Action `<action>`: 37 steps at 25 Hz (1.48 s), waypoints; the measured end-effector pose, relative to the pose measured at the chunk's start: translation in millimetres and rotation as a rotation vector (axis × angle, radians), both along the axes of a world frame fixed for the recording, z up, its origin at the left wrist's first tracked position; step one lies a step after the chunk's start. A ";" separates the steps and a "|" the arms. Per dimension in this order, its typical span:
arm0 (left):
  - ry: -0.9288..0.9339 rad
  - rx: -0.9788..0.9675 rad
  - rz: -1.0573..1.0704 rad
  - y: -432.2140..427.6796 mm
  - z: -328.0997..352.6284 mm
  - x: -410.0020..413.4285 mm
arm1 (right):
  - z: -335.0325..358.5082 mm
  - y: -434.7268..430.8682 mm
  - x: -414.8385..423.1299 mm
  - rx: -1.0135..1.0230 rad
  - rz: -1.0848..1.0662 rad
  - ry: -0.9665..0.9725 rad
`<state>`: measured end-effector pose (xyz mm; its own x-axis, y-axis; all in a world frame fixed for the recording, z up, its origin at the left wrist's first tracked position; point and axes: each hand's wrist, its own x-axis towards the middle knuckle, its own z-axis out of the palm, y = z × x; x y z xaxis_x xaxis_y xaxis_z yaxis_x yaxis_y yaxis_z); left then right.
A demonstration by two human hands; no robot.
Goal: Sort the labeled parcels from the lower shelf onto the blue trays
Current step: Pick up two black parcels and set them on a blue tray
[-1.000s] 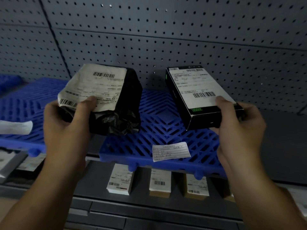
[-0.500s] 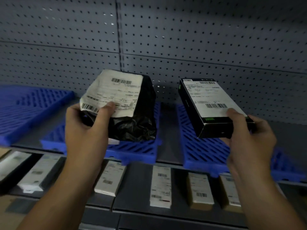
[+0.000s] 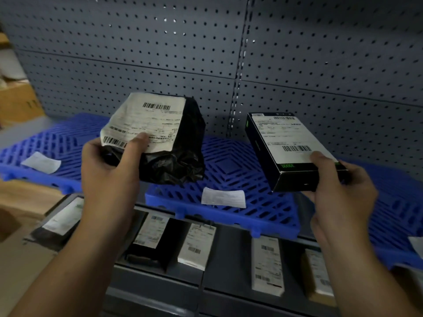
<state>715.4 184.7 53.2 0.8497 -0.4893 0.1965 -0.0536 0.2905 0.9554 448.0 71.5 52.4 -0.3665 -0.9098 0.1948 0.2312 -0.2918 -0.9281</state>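
My left hand grips a black plastic-wrapped parcel with a white label, holding it up over the blue trays. My right hand grips a black box with a white label, thumb on the label, lifted above the middle blue tray. A second blue tray lies to the left and a third to the right. Each of the left and middle trays carries a white paper slip. Several labeled parcels lie on the lower shelf below.
A grey pegboard wall backs the shelf. Cardboard boxes stand at the far left. The lower shelf's grey front edge runs under the parcels.
The view has swung left, so the trays have shifted right in frame and the left tray with its slip is back in sight. Both hands keep their parcels held up.
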 end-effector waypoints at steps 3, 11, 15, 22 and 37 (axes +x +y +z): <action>-0.017 -0.001 0.053 0.7 3.5 29.6 | 1.5 -6.1 25.3 0.014 0.033 -0.022; 0.021 -0.055 0.026 6.4 9.5 142.1 | 9.6 7.1 127.0 0.003 -0.024 0.000; -0.032 -0.073 -0.033 19.4 17.9 233.8 | 10.7 27.0 215.7 -0.021 -0.079 -0.026; -0.054 0.027 -0.098 19.6 12.3 360.2 | 0.2 56.1 344.4 0.059 -0.132 0.012; -0.079 0.290 -0.247 -10.6 -50.5 417.6 | -33.7 40.6 432.7 0.171 -0.051 0.143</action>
